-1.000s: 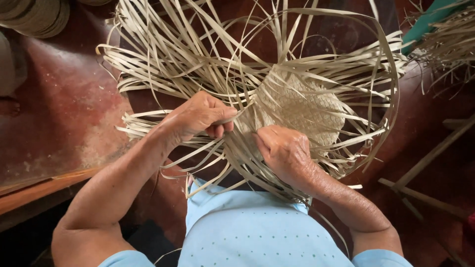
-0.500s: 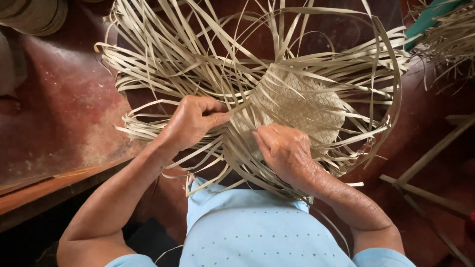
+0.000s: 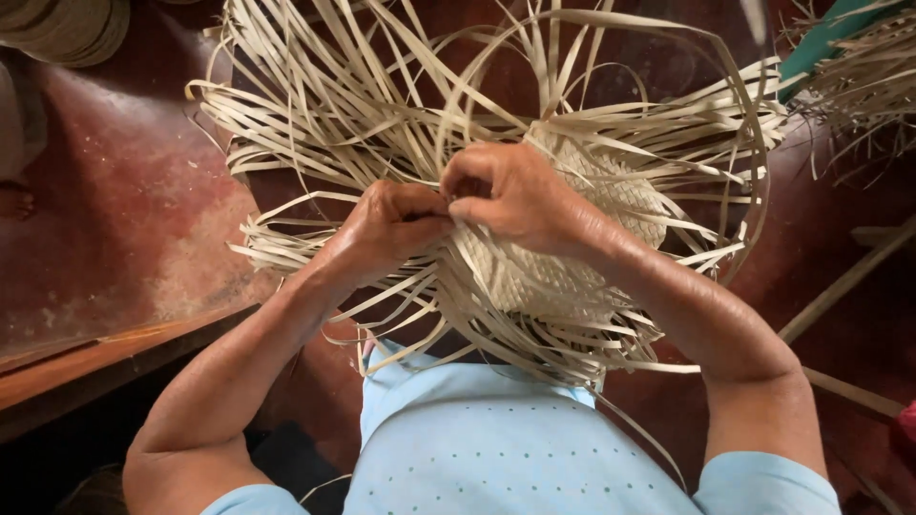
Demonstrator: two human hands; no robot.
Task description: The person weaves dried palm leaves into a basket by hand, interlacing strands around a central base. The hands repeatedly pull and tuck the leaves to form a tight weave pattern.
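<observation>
Wearing a pale blue dotted garment (image 3: 496,448), the person fills the bottom of the view, both bare forearms reaching up and inward from it. Just above the lap, the left hand (image 3: 391,229) is curled closed, its fingers pinching a few pale straw strips (image 3: 286,243) at the left edge of the woven patch. Touching it on the right, the right hand (image 3: 515,195) is bent over the work, thumb and forefinger pressed narrowly together on a strip where the two hands meet; exactly which strip each one grips cannot be told among the tangle.

Beneath and just beyond the hands lies the woven mat piece (image 3: 611,200), a tight, pale plaited panel held over the lap, partly hidden by the right wrist. From all its edges loose unwoven strips fan out, looping high toward the top of the view and spraying left and right.

Under the work is a worn reddish-brown floor (image 3: 124,219), with a wooden ledge (image 3: 95,362) running along the lower left. Farther off, a roll of coiled woven band (image 3: 67,29) sits in the top left corner, and another bundle of dry straw (image 3: 859,86) lies at the top right beside a green object (image 3: 830,33).
</observation>
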